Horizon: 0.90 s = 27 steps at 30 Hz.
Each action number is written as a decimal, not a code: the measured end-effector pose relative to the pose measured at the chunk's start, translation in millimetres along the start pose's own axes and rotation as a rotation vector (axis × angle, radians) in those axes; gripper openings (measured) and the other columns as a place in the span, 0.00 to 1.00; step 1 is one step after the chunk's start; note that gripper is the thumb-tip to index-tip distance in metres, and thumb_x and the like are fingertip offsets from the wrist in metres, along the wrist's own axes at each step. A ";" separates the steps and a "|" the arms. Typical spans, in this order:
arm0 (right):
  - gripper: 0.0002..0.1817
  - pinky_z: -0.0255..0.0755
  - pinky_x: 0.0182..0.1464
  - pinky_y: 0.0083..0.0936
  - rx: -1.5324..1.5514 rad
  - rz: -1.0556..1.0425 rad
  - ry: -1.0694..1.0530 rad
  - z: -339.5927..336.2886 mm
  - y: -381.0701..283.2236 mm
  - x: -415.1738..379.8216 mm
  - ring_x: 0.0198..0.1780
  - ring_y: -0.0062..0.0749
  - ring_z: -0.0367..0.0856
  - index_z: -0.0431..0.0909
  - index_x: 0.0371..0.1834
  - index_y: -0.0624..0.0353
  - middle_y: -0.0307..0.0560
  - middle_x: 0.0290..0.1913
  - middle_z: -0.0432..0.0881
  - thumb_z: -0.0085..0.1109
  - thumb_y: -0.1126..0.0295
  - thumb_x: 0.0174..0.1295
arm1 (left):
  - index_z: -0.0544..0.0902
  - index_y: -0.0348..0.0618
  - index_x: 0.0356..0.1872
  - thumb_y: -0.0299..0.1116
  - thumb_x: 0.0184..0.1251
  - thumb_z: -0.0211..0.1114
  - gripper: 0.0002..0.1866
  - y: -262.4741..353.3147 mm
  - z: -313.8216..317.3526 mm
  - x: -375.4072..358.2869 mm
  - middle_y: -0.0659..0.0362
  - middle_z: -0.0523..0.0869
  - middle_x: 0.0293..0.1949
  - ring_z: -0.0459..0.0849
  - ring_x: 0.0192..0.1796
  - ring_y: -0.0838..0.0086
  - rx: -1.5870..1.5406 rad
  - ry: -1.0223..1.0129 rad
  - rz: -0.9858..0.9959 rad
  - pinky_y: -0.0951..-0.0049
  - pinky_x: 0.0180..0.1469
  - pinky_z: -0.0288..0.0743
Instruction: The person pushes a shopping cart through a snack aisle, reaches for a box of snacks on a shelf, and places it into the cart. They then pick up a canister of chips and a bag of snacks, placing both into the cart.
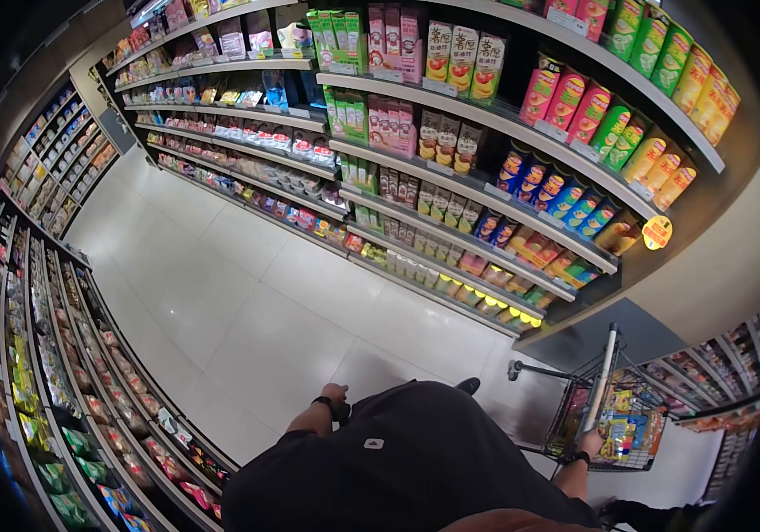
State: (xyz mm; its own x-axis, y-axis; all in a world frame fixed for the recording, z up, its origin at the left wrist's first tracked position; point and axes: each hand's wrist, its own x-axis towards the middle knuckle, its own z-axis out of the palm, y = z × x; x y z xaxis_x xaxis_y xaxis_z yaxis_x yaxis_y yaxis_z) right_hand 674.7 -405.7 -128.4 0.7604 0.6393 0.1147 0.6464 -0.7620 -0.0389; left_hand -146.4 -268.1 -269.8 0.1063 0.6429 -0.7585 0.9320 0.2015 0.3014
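My right hand (590, 443) is closed around the pale handle bar (604, 377) of a shopping cart at the lower right. Packaged goods (619, 434) lie in the cart's dark wire basket (566, 426). My left hand (336, 393) hangs beside my dark shirt above the floor, its fingers curled, with a dark band on the wrist. Whether anything small is inside those fingers cannot be made out.
Tall shelves (486, 115) with boxes and snack tubes (560, 105) run along the upper side. Lower shelves (70, 355) of bagged snacks curve along the left. Between them stretches a pale tiled floor (220, 266). A round yellow tag (657, 232) hangs at the shelf end.
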 end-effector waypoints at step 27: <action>0.26 0.79 0.43 0.60 0.087 0.031 0.108 -8.4 -11.7 -8.2 0.40 0.69 0.86 0.86 0.32 0.68 0.72 0.34 0.86 0.44 0.58 0.73 | 0.82 0.26 0.56 0.44 0.77 0.59 0.25 -13.0 18.8 20.3 0.41 0.92 0.47 0.92 0.48 0.55 -0.537 0.091 -0.080 0.56 0.49 0.85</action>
State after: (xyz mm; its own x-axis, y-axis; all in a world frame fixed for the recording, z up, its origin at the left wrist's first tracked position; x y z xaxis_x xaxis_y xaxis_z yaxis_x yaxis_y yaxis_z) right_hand 660.4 -402.9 -120.5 0.7718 0.5973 0.2183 0.6295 -0.7661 -0.1297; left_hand -149.8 -271.5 -300.0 -0.0099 0.6664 -0.7456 0.6252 0.5860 0.5155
